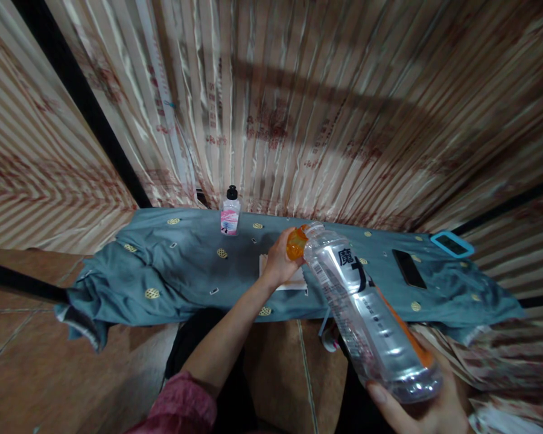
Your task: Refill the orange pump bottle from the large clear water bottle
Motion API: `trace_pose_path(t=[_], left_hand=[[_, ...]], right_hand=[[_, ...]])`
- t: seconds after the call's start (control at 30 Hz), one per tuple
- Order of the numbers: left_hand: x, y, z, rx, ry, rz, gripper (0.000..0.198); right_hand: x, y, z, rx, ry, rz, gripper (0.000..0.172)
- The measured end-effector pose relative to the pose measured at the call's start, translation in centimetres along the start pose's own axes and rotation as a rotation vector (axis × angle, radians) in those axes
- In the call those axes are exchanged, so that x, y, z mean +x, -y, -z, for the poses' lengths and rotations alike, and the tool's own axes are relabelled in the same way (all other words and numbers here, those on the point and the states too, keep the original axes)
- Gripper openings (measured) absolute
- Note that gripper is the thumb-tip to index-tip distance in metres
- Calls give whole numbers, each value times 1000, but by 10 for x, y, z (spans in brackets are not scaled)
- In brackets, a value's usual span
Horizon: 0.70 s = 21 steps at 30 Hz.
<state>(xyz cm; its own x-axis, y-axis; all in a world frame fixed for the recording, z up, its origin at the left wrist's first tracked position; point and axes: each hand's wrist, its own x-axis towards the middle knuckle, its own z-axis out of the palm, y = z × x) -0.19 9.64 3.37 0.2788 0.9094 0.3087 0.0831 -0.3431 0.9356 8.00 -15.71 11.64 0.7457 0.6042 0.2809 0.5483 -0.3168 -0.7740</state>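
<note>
A large clear plastic bottle (pixel 362 319) with a silver and orange label is tilted in front of me, its neck pointing up and left. My right hand (pixel 423 398) is closed around its base. The bottle's mouth (pixel 314 228) is uncovered. My left hand (pixel 278 259) grips a translucent orange cap (pixel 297 243) right beside the mouth; whether the two touch I cannot tell. Beneath my left hand, a whitish cloth or paper (pixel 294 282) lies on the table, partly hidden.
A teal cloth with pineapple prints (pixel 185 271) covers the narrow table. On it are a small clear bottle with a black cap (pixel 230 217), a dark phone (pixel 409 268) and a blue-framed device (pixel 452 244). Pleated curtains (pixel 271 120) and black poles (pixel 85 114) surround it.
</note>
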Motion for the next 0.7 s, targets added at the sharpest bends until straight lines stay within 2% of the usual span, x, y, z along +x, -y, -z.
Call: trace_pose_path(t=[0.33,0.7], left_hand=[[-1,-1,1,9,4,-7,68],[0,3,0,11,-2,-15,70]], right_hand=[[2,-8,1,-9,10,36,84],[2,-4,3,-20,19,12,85]])
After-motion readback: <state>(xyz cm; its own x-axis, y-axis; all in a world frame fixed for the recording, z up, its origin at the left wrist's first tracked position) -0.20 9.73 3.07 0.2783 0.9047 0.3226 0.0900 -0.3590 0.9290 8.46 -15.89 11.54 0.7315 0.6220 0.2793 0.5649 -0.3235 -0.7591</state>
